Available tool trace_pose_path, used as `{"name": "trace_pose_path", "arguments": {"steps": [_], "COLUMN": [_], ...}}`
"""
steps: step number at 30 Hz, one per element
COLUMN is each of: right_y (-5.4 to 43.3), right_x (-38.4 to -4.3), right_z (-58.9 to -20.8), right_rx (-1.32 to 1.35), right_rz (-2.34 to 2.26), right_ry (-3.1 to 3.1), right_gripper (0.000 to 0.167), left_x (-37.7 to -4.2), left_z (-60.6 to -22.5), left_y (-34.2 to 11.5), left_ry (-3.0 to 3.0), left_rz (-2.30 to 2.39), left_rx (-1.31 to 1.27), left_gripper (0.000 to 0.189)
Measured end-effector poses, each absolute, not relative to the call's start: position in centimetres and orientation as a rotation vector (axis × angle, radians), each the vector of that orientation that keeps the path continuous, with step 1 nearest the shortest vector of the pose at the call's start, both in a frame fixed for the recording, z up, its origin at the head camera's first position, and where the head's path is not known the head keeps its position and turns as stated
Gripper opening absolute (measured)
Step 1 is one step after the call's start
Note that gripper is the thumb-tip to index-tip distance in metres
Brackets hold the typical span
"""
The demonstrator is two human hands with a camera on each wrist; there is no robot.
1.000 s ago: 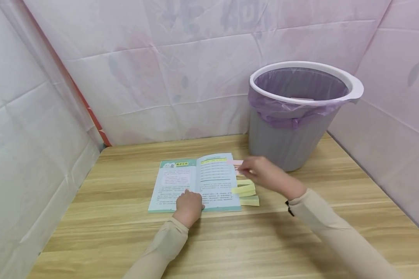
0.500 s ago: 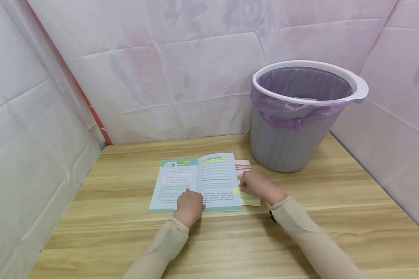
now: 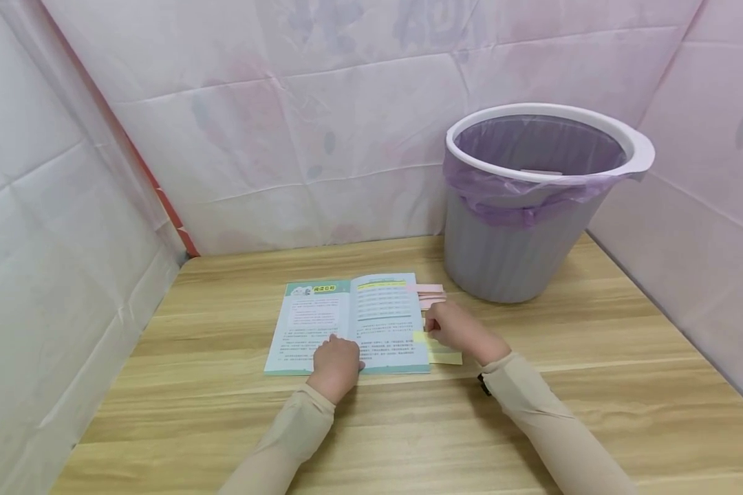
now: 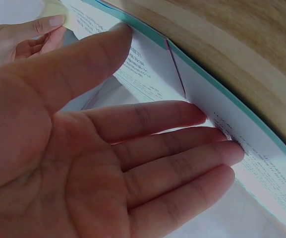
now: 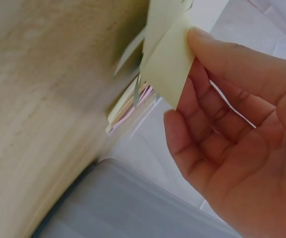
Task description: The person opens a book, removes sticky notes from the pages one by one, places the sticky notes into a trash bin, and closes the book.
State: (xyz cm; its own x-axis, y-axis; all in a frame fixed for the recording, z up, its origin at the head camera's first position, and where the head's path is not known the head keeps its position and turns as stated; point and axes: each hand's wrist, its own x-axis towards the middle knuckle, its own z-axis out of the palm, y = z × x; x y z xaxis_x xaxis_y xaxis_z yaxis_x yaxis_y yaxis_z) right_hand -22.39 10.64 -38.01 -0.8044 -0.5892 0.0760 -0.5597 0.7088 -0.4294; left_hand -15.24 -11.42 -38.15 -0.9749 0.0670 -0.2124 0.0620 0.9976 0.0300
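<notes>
An open book [image 3: 384, 337] lies on the wooden table. My left hand [image 3: 336, 364] rests on its lower middle near the fold; the left wrist view shows those fingers [image 4: 167, 148] extended across the pages. At the right page edge my right hand [image 3: 461, 331] pinches a yellow sticky note [image 5: 170, 62] between thumb and fingers. In the head view that note [image 3: 418, 337] is mostly behind the hand, its stuck end showing on the page. Pink sticky notes [image 3: 432, 301] stick out above the hand, and a yellow-green sticky note [image 3: 447, 358] below it.
Behind the right hand stands a grey trash bin [image 3: 501, 247] with a white rim [image 3: 532, 175] and a purple liner bag [image 3: 501, 206]. Pale floral cloth [image 3: 235, 165] encloses the table [image 3: 210, 426] at the back and both sides.
My right hand has moved down and slightly left, from the pink sticky notes to the yellow one, which it now pinches. The left hand has stayed on the book.
</notes>
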Motion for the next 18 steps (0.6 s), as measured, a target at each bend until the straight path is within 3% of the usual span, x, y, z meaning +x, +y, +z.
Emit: {"name": "trace_pose_path", "arguments": {"steps": [18], "right_y": [10.71], "right_x": [-22.01], "right_z": [-37.29], "right_rx": [-0.985], "right_rz": [-0.664], "right_ry": [2.815], "right_gripper": [0.020], "left_x": [-15.16], "left_z": [-37.98], "left_y": [-11.44], "left_ry": [2.922], "left_rz": [0.035], "left_rx": [0.094], "left_gripper": [0.036]}}
